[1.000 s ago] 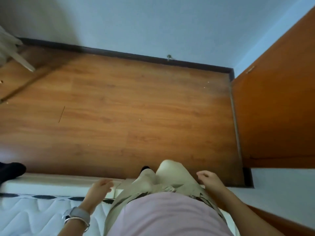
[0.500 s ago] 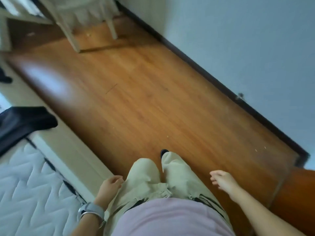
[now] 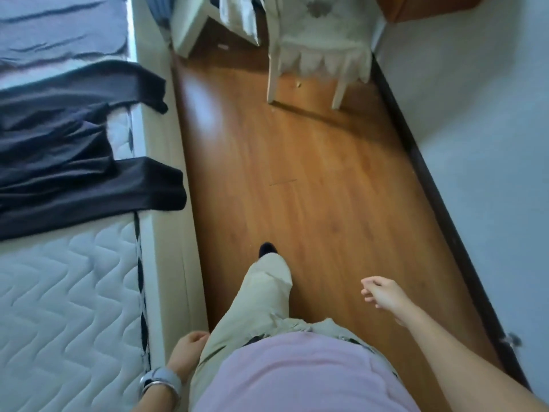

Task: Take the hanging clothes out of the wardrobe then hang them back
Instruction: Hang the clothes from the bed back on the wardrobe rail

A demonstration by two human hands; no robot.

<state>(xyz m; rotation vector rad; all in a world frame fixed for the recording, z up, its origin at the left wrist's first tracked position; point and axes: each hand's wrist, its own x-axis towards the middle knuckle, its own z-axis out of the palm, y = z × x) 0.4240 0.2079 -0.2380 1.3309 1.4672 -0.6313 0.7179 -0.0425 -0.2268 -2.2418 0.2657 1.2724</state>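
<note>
Dark clothes (image 3: 68,162) lie spread across the quilted white mattress (image 3: 65,307) at the left, their ends draped over the bed's edge. A blue-grey garment (image 3: 59,28) lies further up the bed. My left hand (image 3: 188,353) hangs by my hip beside the bed frame, fingers loosely curled, holding nothing. Out to the right over the wooden floor, my right hand (image 3: 383,295) is also relaxed and holds nothing. The wardrobe is out of view.
A wooden floor strip (image 3: 297,173) runs between the bed frame (image 3: 166,203) and the pale wall (image 3: 490,144) with its dark skirting. A white chair (image 3: 320,46) with a frilled cover stands at the far end. My leg in beige trousers steps forward.
My view has swung left, away from the orange wardrobe door and toward the bed and chair. The dark clothes on the mattress have come into sight. Both hands stay free.
</note>
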